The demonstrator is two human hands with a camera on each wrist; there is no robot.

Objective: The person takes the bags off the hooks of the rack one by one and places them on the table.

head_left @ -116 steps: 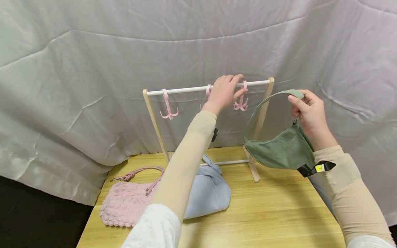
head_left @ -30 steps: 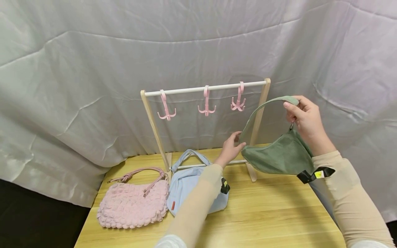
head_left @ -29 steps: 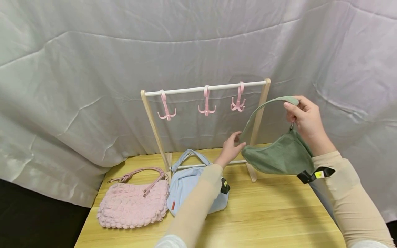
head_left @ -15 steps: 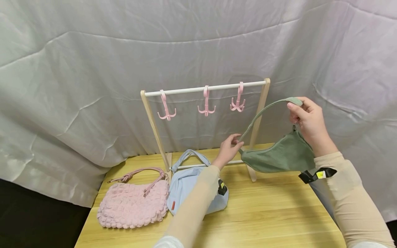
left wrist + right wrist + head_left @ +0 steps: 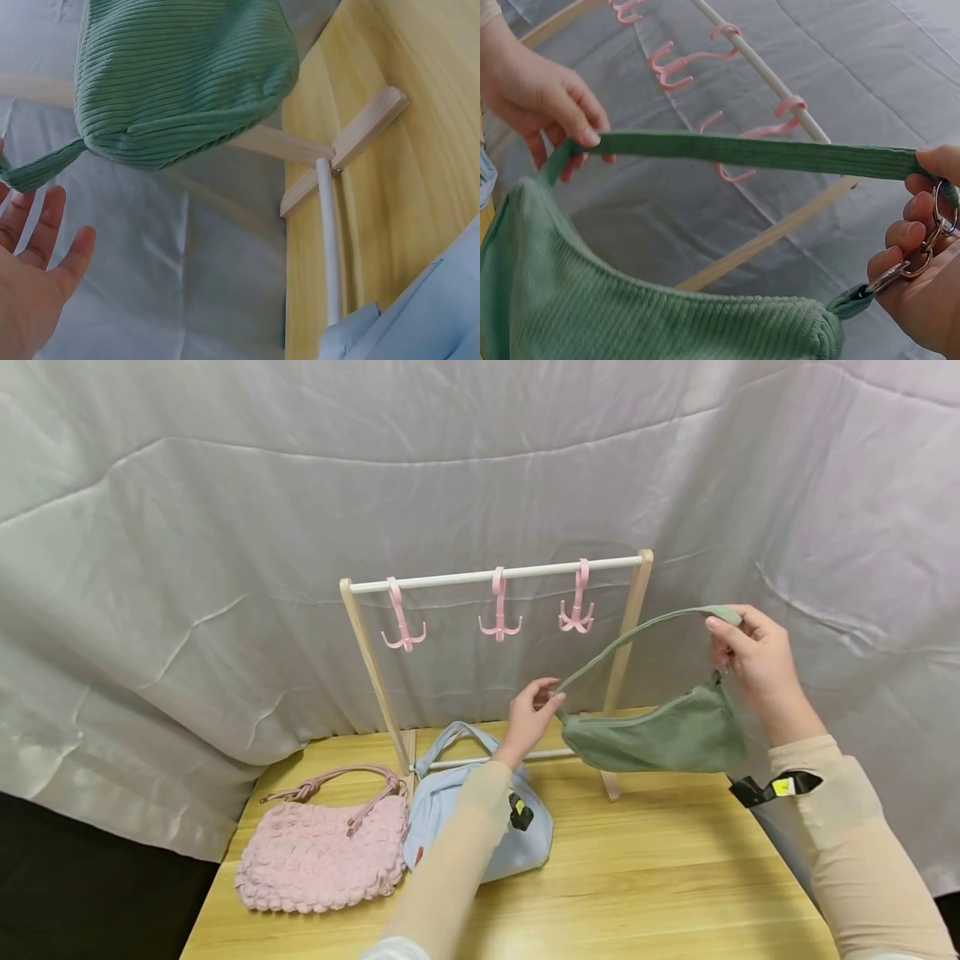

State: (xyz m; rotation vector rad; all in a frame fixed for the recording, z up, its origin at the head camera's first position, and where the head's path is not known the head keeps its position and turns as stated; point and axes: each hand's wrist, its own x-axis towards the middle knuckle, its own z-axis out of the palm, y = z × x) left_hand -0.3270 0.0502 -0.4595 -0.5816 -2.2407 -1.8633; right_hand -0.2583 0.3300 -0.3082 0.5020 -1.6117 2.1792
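Observation:
A green corduroy shoulder bag hangs in the air at the right of the rack, its strap drawn out between both hands. My left hand pinches the strap's left end between thumb and finger, close to the bag's corner. With thumb and fingers my right hand grips the strap's other end, beside the metal rings that link it to the bag. Pink hooks hang from the white rail of the rack, bearing nothing; the rightmost is nearest the strap.
A pink puffy handbag lies on the wooden table at the left. Beside it, partly behind my left forearm, lies a light blue bag. The rack's wooden post stands behind the green bag. A grey curtain hangs behind.
The left hand came down from the right hook to the strap's left end. Since then it has moved left and the right hand slightly right and down, stretching the strap flatter.

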